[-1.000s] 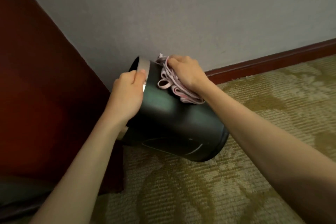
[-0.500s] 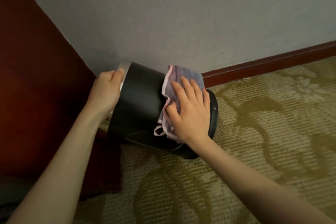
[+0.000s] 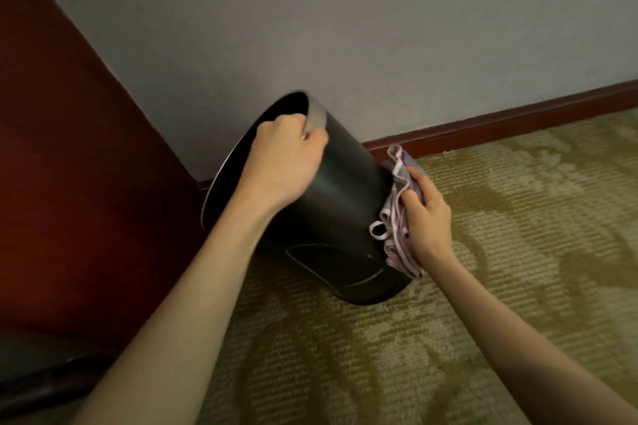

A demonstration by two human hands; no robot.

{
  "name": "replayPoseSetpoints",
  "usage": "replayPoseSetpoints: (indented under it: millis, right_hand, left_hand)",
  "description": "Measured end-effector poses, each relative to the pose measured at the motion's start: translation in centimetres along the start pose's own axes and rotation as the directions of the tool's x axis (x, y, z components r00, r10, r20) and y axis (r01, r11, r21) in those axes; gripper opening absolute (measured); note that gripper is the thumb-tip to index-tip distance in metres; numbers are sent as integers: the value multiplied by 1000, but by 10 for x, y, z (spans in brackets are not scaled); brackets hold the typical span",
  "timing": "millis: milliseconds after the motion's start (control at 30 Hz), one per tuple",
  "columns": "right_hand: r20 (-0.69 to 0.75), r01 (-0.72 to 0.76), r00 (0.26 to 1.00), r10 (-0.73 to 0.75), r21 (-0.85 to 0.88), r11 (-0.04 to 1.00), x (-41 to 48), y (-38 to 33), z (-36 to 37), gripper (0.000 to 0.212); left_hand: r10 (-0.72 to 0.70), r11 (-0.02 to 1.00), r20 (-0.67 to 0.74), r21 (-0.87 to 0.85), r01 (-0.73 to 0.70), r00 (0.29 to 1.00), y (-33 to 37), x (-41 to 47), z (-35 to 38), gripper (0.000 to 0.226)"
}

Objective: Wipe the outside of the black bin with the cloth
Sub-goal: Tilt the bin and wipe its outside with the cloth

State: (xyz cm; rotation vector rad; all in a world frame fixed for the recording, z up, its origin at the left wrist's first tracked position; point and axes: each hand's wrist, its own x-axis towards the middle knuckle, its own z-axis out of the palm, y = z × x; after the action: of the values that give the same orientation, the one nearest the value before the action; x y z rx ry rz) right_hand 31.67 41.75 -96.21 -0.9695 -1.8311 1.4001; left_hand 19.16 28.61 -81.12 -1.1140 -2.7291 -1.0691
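L hand (image 3: 286, 162) grips tilted black bin (image 3: 341, 217) rim, inside dark/unclear; R hand (image 3: 428, 221) presses bunched cloth (image 3: 397, 217) to its side.

Both bare forearms reach forward from the lower edge of the view. The left hand (image 3: 286, 162) is curled closed over the bin's rim, knuckles up. The right hand (image 3: 428, 217), lower and further right, presses the bunched cloth with fingers bent.

Grey wall (image 3: 379, 28), dark baseboard (image 3: 518, 115), patterned olive carpet (image 3: 518, 286), red-brown panel (image 3: 69, 183) left.
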Motion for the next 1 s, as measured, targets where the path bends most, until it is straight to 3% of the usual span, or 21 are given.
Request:
replayPoseSetpoints:
  millis: [167,300,333,400,500,600,733,800,1000]
  right_hand:
    - [-45,-172,978,203,370,913,-4,57,-27,39]
    - [-50,-257,933,357,602,756,-25,90,-35,34]
    - [-31,-284,921,389,631,722,-29,96,-36,42]
    - [-9,-312,912,409,632,709,-34,102,-36,58]
    - [-37,-273,926,376,622,734,-35,107,-31,39]
    - [-35,-275,917,398,667,693,-32,109,-28,29]
    - [-20,-304,896,443,699,647,-29,114,-25,29]
    - [-27,-315,884,467,704,636,-27,114,-24,28]
    - [-19,-321,881,472,711,626,-24,119,-24,33]
  left_hand:
    - [185,979,58,82,-189,981,60,-21,56,20]
    - [366,904,203,153,-398,908,92,-54,98,21]
    - [396,883,223,174,-436,891,93,-62,104,19]
    - [433,854,224,207,-477,873,88,-74,110,16]
    - [440,854,229,194,-483,868,79,-77,102,17]
    - [501,818,253,175,-548,828,61,-76,82,32]
    - [728,604,300,145,-783,617,10,-78,36,45]
    - [761,509,348,202,-837,547,-19,-73,22,45]
    - [798,487,222,310,-817,560,-49,-63,30,52]
